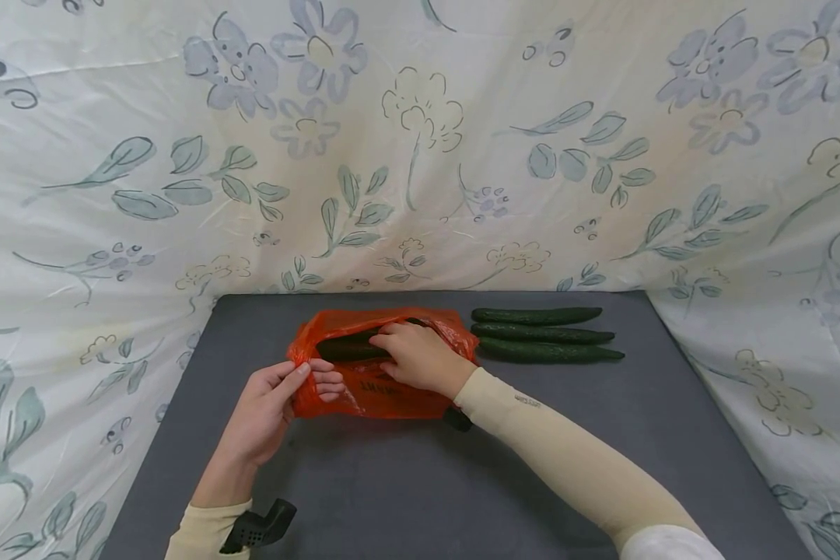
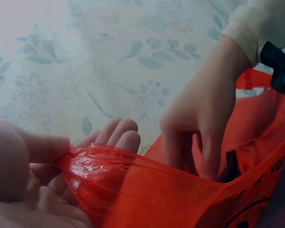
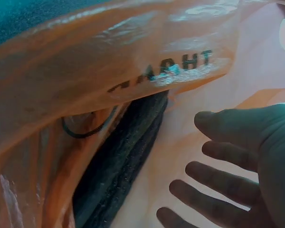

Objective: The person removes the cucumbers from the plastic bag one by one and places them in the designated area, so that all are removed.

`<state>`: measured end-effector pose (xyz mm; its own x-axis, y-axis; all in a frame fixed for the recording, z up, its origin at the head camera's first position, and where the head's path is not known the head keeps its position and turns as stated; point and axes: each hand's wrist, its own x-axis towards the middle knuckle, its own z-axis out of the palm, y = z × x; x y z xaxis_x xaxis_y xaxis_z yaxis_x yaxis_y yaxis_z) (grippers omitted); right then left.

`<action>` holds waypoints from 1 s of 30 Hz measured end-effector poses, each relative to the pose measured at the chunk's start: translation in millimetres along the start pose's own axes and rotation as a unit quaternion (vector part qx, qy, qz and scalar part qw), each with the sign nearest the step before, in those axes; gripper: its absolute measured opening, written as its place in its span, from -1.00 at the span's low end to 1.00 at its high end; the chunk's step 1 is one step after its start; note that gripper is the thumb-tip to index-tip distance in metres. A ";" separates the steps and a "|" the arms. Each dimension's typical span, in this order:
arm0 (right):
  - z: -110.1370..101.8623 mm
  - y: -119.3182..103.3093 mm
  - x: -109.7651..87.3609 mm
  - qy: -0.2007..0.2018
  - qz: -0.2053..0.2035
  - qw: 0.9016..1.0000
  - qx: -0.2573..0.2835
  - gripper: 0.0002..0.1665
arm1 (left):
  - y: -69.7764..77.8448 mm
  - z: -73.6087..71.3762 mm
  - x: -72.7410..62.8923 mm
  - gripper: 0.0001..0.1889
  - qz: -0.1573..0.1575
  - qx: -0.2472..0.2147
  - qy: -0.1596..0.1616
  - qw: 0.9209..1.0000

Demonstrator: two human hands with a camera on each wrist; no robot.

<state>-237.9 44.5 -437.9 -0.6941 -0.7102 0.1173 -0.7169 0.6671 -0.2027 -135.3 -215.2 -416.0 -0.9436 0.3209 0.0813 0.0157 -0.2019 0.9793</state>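
An orange-red plastic bag with dark printed letters lies on the table, its mouth facing up. My left hand pinches the left edge of its mouth between thumb and fingers. Dark green cucumbers show inside the opening. The right hand reaches over the bag's front edge into the mouth, palm down. In the right wrist view its fingers are spread and extended, apart from the ridged cucumber in the bag. Part of the bag's contents is hidden by the plastic and the right hand.
Three more cucumbers lie side by side on the dark grey table, just right of the bag. Floral cloth hangs behind the table and along both sides. Each wrist wears a black device.
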 end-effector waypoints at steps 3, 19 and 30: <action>5.0 2.3 3.5 0.003 0.011 1.000 0.008 -0.56 | 0.0 -0.1 0.5 -0.57 -0.001 0.001 0.000 1.000; 28.9 10.6 20.1 0.018 0.042 0.998 0.042 -0.67 | -0.9 0.2 2.4 -0.59 -0.003 -0.002 -0.002 1.000; 38.1 19.7 24.1 0.003 0.043 0.998 0.043 -0.73 | -2.5 1.1 1.9 -0.56 -0.004 0.008 0.004 1.000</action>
<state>-266.3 32.0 -476.1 -0.7533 -0.6498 0.1018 -0.6466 0.7032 -0.2956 -136.8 -213.1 -418.1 -0.9466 0.3145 0.0713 0.0126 -0.1847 0.9827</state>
